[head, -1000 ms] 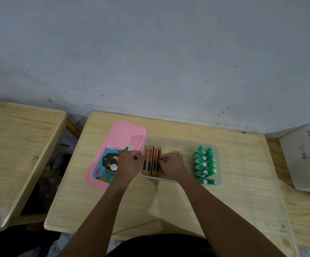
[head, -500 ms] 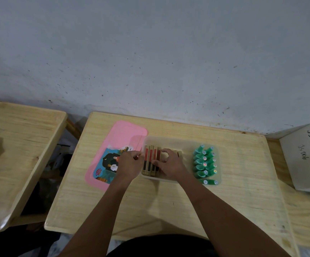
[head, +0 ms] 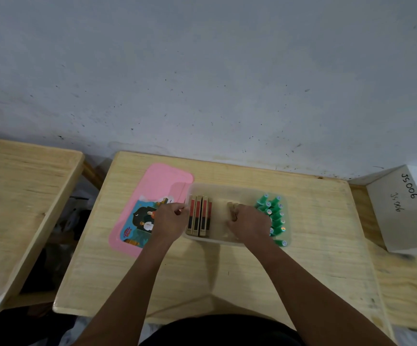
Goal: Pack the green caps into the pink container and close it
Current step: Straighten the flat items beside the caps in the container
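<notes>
A clear container (head: 227, 189) stands mid-table. Its pink lid (head: 163, 182), with a picture sticker, lies flat just to the left. Several green caps (head: 275, 211) are stacked in rows at the container's right end. Several slim red-and-black boxes (head: 200, 216) stand on edge at its left end. My left hand (head: 170, 219) is closed at the container's left wall, beside those boxes. My right hand (head: 251, 224) is inside the container, closed on tan boxes (head: 232, 210), right next to the green caps and hiding some of them.
The wooden table (head: 314, 258) stands against a grey wall. A white cardboard box (head: 407, 213) marked "JS006" sits at the right edge. A second wooden table (head: 15, 196) stands to the left across a gap.
My right hand has moved right, away from the red-and-black boxes and up to the green caps, opening a gap in the middle of the container. My left hand has stayed put.
</notes>
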